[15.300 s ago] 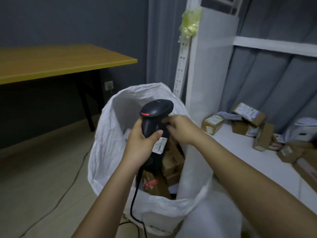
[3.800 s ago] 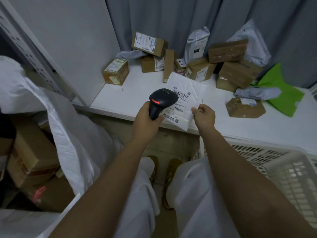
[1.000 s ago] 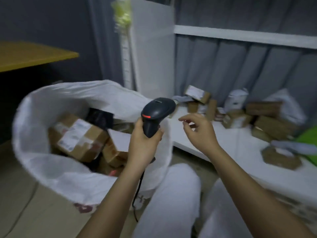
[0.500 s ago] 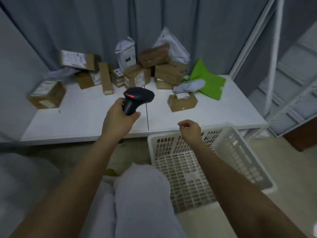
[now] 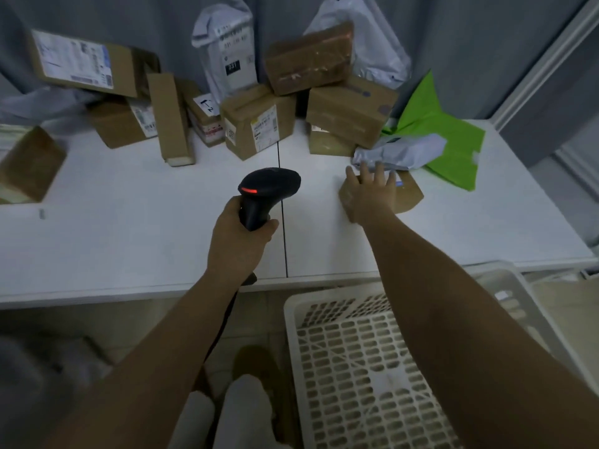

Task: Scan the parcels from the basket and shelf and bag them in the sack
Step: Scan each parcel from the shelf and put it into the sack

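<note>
Our right hand (image 5: pixel 369 196) lies flat, fingers (image 5: pixel 377 170) spread, on a small cardboard parcel (image 5: pixel 406 194) on the white shelf (image 5: pixel 129 228), just before a crumpled grey mailer (image 5: pixel 402 153). Our left hand (image 5: pixel 240 238) grips the smooth black scanner (image 5: pixel 265 192) over bare shelf. Taped boxes (image 5: pixel 256 124) crowd the back edge; the slotted plastic basket (image 5: pixel 366 367) sits below the front edge.

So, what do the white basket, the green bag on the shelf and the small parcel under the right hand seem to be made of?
The basket: moulded plastic, matt off-white, judging by its regular grid of slots. The green bag: thin plastic film, probably, since it lies flat, creased and slightly glossy. The small parcel under the right hand: brown cardboard, matt; the hand hides most of it, so any tape cannot be told.
</note>
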